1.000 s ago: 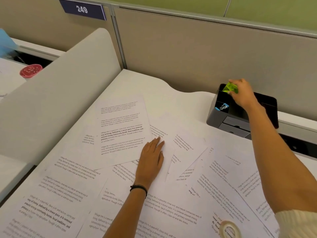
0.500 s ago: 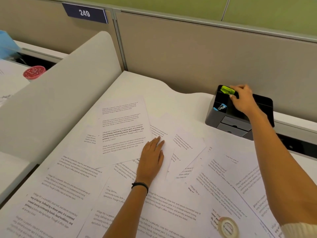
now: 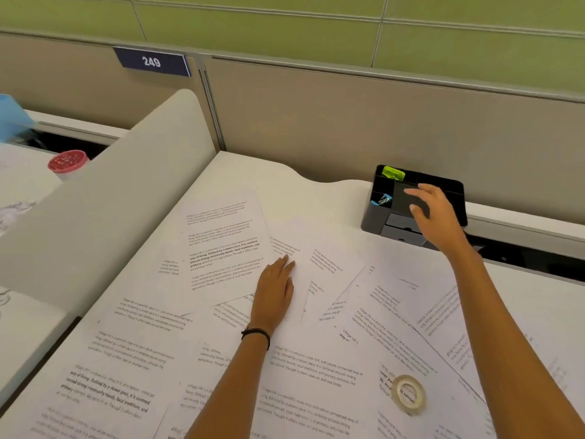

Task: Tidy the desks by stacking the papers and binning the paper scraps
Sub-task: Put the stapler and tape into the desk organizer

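I judge stacking is next: right hand (image 3: 434, 217) hovers over the organiser (image 3: 443, 182), fingers spread, seemingly empty; left hand (image 3: 274, 293) flat on papers (image 3: 221, 245)

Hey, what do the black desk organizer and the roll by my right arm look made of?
Desk organizer: probably moulded plastic, matte black over a grey base, with crisp compartment walls. Roll: seemingly clear glossy adhesive tape on a pale core; printed text shows through it.
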`<state>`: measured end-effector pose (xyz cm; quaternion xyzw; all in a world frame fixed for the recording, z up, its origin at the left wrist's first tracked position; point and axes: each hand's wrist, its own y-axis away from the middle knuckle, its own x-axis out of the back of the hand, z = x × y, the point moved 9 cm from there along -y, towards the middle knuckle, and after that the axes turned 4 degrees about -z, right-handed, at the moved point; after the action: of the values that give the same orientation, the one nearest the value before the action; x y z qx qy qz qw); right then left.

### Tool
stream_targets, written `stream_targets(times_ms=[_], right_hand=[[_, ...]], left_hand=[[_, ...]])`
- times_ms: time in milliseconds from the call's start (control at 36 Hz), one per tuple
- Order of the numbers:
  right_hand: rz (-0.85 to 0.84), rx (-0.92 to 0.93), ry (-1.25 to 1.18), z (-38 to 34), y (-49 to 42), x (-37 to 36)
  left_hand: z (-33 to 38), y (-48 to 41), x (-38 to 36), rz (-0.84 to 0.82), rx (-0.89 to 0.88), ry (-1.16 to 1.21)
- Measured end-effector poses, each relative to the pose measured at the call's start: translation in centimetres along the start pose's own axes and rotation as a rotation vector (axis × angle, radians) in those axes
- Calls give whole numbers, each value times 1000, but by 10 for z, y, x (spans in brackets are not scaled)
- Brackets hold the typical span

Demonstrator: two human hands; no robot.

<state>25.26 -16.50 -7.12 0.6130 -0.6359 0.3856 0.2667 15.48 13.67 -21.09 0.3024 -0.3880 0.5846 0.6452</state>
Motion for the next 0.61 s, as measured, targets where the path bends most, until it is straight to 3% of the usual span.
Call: stream_targets(times_ms=[306,611], right_hand=[[-15,-34,-33,22,88,5],[-108,-153,-107,54,199,-36]], left_hand=[[15,13,-3,-75,-27,-103],[51,44,-24,-134,-55,-60]])
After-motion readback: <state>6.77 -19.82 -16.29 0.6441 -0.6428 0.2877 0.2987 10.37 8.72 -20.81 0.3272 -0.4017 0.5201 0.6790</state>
